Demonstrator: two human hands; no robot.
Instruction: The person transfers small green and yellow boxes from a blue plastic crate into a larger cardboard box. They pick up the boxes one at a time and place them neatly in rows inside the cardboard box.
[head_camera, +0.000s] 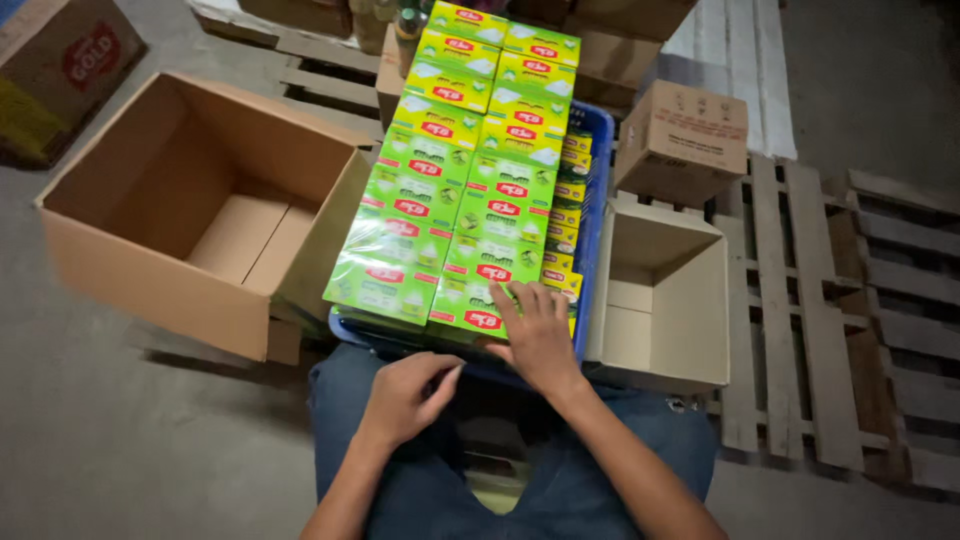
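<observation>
Fingers of the right hand lie spread and flat on the nearest green carton, palm down, pressing on it without closing round it. The left hand hangs just below over the lap, fingers loosely curled inward, holding nothing; its fingertips are near the front edge of the blue plastic crate.

That green carton is the front right one of two rows of flat green-and-yellow cartons, wrapped in clear film, each with a small red oval label. The rows run away from the person across the top of the crate. More small yellow packs show stacked inside the crate along its right side.

To the left sits a large open cardboard box, flaps up. To the right, touching the crate, is a smaller open cardboard box, and behind it a closed brown carton. Wooden pallets lie on the right.
</observation>
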